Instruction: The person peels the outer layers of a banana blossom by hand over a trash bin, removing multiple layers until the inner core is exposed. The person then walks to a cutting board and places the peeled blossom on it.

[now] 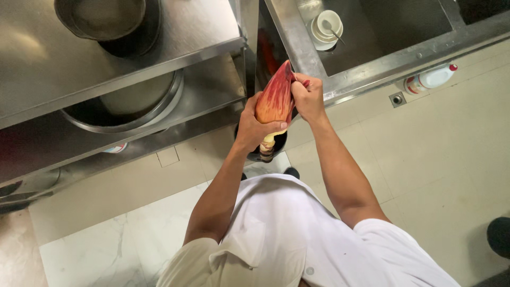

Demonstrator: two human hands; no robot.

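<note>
A reddish banana blossom (274, 100) with a pale stem end is held upright in front of me, over a dark round bin (259, 154) on the floor. My left hand (252, 127) is wrapped around its lower part. My right hand (308, 98) pinches the outer red bract near the pointed tip, its fingers closed on it. I wear a white short-sleeved top.
A steel shelf unit (159, 64) at the left holds large metal pots (109, 18). A steel sink (382, 32) at the upper right contains stacked white dishes (327, 27). A white plastic bottle (430, 78) lies on the tiled floor below the sink. A dark shoe (499, 236) shows at the right edge.
</note>
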